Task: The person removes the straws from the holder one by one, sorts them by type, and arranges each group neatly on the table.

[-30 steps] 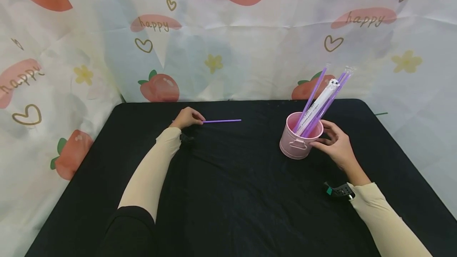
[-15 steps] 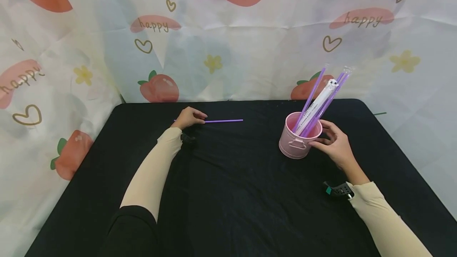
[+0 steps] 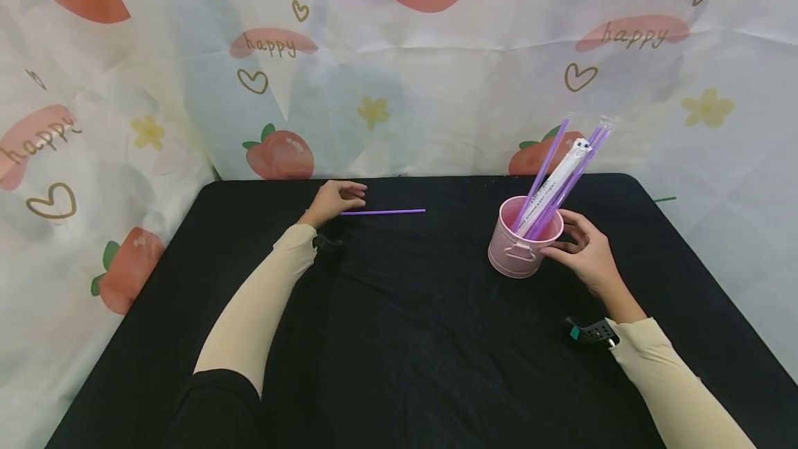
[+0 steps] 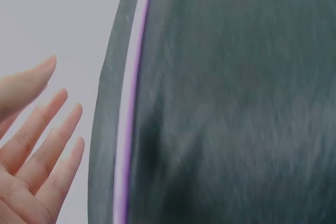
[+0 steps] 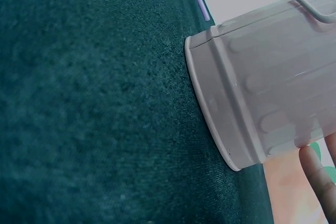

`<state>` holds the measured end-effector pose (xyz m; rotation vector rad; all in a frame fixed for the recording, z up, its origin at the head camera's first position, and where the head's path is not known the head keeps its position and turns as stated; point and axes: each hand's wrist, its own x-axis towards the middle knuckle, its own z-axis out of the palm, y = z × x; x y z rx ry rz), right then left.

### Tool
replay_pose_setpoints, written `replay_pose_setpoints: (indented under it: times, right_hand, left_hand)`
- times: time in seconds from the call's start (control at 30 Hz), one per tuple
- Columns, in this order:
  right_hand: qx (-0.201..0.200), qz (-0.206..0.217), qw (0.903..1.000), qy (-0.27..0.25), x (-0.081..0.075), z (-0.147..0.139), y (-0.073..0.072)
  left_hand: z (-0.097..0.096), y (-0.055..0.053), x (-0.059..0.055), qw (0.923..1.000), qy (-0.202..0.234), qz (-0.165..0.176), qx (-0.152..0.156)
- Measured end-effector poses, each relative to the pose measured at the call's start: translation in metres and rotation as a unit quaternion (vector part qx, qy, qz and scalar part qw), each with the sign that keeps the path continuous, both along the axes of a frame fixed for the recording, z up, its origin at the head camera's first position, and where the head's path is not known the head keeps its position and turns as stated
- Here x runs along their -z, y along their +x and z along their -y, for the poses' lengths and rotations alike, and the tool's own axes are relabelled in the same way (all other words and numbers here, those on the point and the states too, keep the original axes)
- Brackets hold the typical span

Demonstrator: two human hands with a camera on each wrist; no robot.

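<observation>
Fingers over one black table, left hand released, right hand grasping one pink bucket right of centre, one white packet, at least three purple sticks inside, one loose purple stick upper centre.

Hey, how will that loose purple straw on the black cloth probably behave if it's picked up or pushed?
The purple straw is slim, so it's probably very light. In the head view it looks straight, so it will likely be stiff rather than floppy. It lies on the black cloth and may roll if nudged sideways, though its cross-section isn't clear.
</observation>
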<state>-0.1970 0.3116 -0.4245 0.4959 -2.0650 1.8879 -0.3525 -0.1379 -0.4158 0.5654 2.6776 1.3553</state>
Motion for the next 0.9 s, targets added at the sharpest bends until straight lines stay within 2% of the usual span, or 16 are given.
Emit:
replay_pose_setpoints:
  times: [0.33,0.63,0.9]
  right_hand:
    - [0.000,0.000,1.0000,0.001,0.000,0.000,0.000]
    - [0.003,0.000,1.0000,0.003,0.001,0.000,0.000]
    - [0.003,-0.002,1.0000,0.003,0.000,0.000,0.000]
  left_hand:
    - [-0.026,0.018,-0.019,0.9933,0.106,0.032,0.034]
    - [-0.065,0.033,-0.037,0.9864,0.140,0.020,0.083]
    - [-0.102,0.042,-0.052,0.9835,0.137,0.000,0.118]
